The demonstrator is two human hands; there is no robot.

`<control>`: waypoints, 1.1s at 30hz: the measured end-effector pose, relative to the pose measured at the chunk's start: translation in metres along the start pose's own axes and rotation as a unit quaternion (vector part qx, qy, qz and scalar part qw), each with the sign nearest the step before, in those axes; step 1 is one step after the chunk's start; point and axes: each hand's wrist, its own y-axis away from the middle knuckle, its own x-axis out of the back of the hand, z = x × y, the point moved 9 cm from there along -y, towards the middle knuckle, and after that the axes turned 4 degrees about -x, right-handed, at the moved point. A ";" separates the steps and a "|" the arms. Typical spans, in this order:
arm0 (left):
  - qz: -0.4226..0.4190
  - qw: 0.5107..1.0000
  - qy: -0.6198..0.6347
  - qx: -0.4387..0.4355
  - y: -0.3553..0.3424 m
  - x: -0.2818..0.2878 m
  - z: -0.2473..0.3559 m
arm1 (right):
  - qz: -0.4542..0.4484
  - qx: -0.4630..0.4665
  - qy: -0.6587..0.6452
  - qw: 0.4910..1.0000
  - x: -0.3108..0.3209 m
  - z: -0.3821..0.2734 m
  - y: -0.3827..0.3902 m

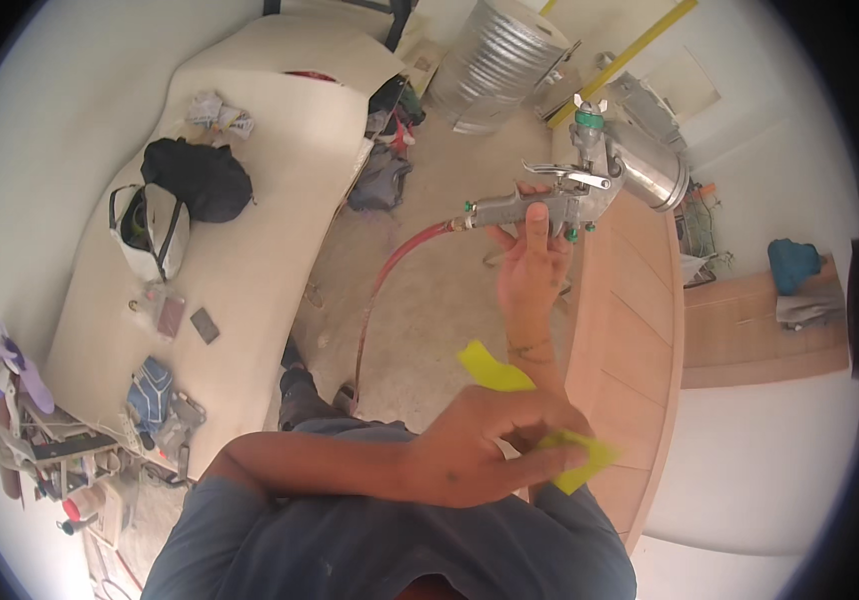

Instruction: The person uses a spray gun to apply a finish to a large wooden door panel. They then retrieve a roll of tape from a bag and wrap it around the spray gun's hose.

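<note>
My right hand (530, 275) is raised and wrapped around the grip of a metal spray gun (590, 185), its thumb along the handle. The gun has green knobs and a silver cup, and a red hose (390, 262) runs from its handle down towards the floor. My left forearm crosses in front of my body, and my left hand (510, 440) pinches a yellow-green strip (582, 460) of thin material, cloth or paper. Another part of yellow-green material (492, 368) shows beyond that hand, against my right forearm. Whether both parts are one piece is hidden.
A long light-wood piece (625, 360) stands close on my right. On the left, a cream-covered surface (260, 190) carries a black bag (205, 180), a white bag (168, 245) and a phone (205, 325). A ribbed silver roll (498, 60) stands at the back.
</note>
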 end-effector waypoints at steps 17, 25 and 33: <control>0.167 0.825 -0.438 -0.315 -0.015 0.030 0.025 | -0.006 0.086 -0.102 0.991 -0.006 -0.084 0.026; 0.118 0.876 -0.389 -0.259 -0.021 0.025 0.002 | -0.028 0.061 -0.124 0.990 -0.008 -0.076 0.025; 0.108 0.783 -0.526 -0.314 -0.020 0.023 0.019 | -0.014 0.064 -0.177 0.982 0.001 -0.078 0.018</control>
